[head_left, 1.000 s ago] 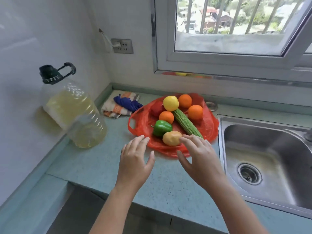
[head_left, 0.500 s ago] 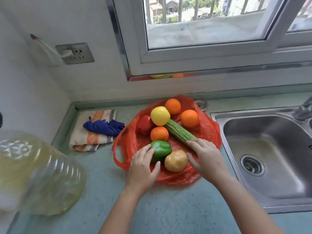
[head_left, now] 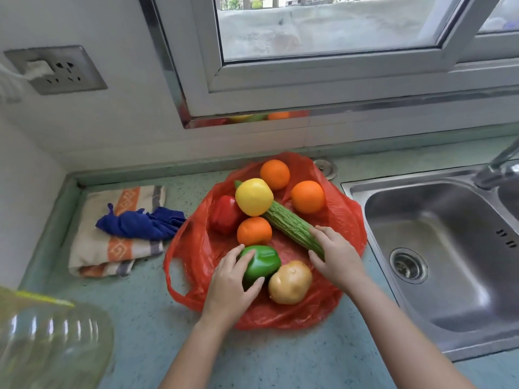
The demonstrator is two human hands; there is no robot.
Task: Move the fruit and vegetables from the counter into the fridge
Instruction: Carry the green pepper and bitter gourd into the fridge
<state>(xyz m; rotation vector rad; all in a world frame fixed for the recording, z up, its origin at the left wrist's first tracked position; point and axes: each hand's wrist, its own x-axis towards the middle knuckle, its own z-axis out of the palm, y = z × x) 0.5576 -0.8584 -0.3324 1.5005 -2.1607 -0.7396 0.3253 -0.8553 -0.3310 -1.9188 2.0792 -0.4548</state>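
Nearest, a clear ribbed plastic bottle (head_left: 42,341) of yellowish liquid bulged at the lower left of the speckled green tabletop (head_left: 146,318). The left grip (head_left: 229,286) curled round the glossy green pepper (head_left: 264,262), and the right grip (head_left: 338,259) clasped the near end of the knobbly green gourd (head_left: 289,224). A smooth tan potato (head_left: 290,282) sat between them. All lay on a crinkled orange plastic bag (head_left: 193,248) (spread flat on the tabletop). Behind were a red pepper (head_left: 226,213), a round yellow fruit (head_left: 254,196) resting on the gourd, and three oranges (head_left: 307,196). A striped towel (head_left: 112,248) under a blue cloth (head_left: 140,223) lay to the left, a steel sink (head_left: 449,220) to the right.
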